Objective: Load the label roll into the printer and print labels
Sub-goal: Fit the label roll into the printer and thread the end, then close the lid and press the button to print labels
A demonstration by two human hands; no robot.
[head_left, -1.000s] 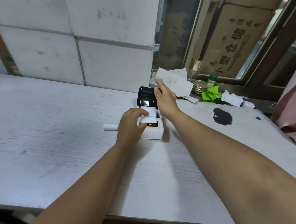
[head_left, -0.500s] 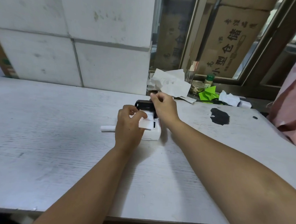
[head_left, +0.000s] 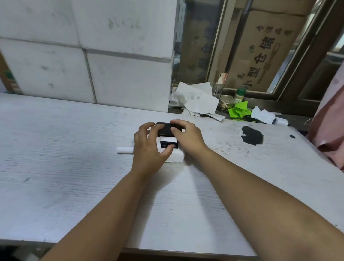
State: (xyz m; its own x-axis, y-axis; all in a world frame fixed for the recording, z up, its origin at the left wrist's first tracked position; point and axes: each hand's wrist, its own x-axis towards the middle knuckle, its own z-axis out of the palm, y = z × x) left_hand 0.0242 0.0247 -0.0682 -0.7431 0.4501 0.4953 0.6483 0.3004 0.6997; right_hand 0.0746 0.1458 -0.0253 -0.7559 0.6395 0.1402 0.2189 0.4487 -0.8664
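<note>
- Two bare forearms reach in from the near edge of the white table (head_left: pixel 48 184), meeting over the small white printer (head_left: pixel 175 158) that sits mid-table.
- Left hand (head_left: pixel 148 147) wraps the printer's left side, fingers curled over the dark lid (head_left: pixel 167 129) and the thumb lying on the front control strip; it is closed around the printer body, steadying it.
- Right hand (head_left: pixel 188 136) rests on the right half of the lid, fingers spread flat across the top and thumb tucked at the front edge, pressing rather than gripping.
- A white tongue of label paper (head_left: pixel 168 139) shows at the slot between the lid and the control strip, so the label roll appears to be inside; the roll itself is hidden.
- Just left of the printer, touching the table and partly behind the left hand, lies a small white paper tube (head_left: pixel 124 149); whether it is a spare roll or a used core I cannot tell.
- Judged from this: loading looks nearly done, with the lid down or almost down. Whether it has latched cannot be seen. Printing remains, and no printed label is visible.
- Farther right, a black stain (head_left: pixel 253 136) marks the table.
- Beyond, on the window ledge, sit crumpled papers (head_left: pixel 195 101) and a green scrap (head_left: pixel 239 111).
</note>
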